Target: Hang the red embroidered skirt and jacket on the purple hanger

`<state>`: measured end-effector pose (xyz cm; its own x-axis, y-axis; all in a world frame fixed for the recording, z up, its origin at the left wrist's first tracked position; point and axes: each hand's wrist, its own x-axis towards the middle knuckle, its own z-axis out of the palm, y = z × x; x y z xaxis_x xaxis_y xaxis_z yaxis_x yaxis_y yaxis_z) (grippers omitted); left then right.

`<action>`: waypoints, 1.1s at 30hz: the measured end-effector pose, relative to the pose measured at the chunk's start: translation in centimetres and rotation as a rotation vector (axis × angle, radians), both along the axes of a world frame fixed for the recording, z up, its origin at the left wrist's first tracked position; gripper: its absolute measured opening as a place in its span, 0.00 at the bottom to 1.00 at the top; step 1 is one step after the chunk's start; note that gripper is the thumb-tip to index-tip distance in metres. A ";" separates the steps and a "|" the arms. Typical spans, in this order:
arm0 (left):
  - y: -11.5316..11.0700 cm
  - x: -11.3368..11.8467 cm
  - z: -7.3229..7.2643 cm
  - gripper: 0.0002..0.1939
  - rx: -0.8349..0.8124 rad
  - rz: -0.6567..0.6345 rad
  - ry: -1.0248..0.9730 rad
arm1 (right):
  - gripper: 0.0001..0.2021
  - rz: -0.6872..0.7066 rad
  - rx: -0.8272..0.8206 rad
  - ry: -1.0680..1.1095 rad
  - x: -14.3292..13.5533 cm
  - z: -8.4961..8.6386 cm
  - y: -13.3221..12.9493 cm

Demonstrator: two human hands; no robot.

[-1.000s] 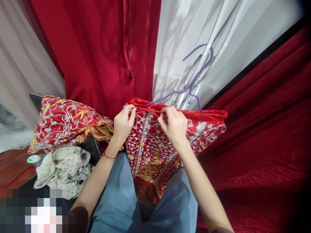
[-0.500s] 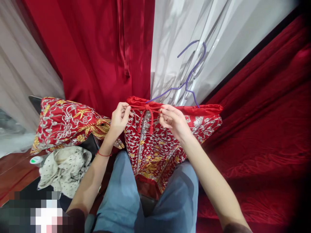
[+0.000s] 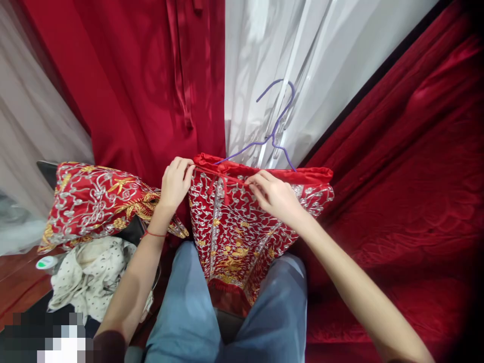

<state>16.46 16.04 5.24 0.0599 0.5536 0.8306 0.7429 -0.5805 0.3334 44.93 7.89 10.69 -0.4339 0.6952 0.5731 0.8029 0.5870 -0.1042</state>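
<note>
A red garment [image 3: 238,227] with silver and gold embroidery hangs between my knees, its plain red waistband at the top. A purple wire hanger [image 3: 273,135] rises out of the waistband. Across the front runs a thin red cord [image 3: 227,194], knotted left of the middle, with short ends dangling. My left hand [image 3: 177,180] pinches the cord at the waistband's left end. Further right, my right hand [image 3: 273,194] pinches the cord between thumb and fingers.
On the left lie a folded embroidered red cloth [image 3: 94,201], a dotted white cloth [image 3: 94,272] and a white-capped bottle [image 3: 46,262]. Behind hang red curtains [image 3: 132,75] and white curtains [image 3: 257,65]. Dark red fabric [image 3: 408,212] hangs at right.
The loops at the knot have shrunk and the cord is drawn straighter between my hands. My right hand is turned more palm-down. Garment and hanger appear further left in view.
</note>
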 end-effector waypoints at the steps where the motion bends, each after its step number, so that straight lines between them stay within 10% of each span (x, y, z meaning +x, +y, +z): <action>1: -0.3 -0.4 0.3 0.12 0.009 -0.017 0.035 | 0.10 0.051 0.012 -0.013 1.2 0.3 -0.3; 10: 0.3 0.2 4.0 0.13 -0.120 -0.288 0.279 | 0.18 -0.146 0.087 -0.133 15.7 1.5 -0.5; 21: 3.4 1.5 3.7 0.09 -0.147 -0.264 -0.138 | 0.10 -0.216 0.231 0.244 13.4 0.5 -1.2; 26: 4.7 1.9 1.4 0.13 -0.287 -0.384 -0.458 | 0.18 -0.202 0.044 0.634 14.3 -2.1 -0.7; 30: 4.8 2.8 -2.3 0.19 -0.161 -0.291 -0.689 | 0.25 -0.195 -0.356 0.935 16.2 -4.6 0.2; 33: 4.2 3.5 -4.6 0.23 -0.029 -0.195 -0.613 | 0.31 -0.244 -0.340 1.058 16.6 -5.9 0.5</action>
<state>19.93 20.21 0.67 -0.3191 0.6031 0.7311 0.2944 -0.6702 0.6813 61.57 8.36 4.83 0.3236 0.8841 0.3371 0.3059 0.2393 -0.9215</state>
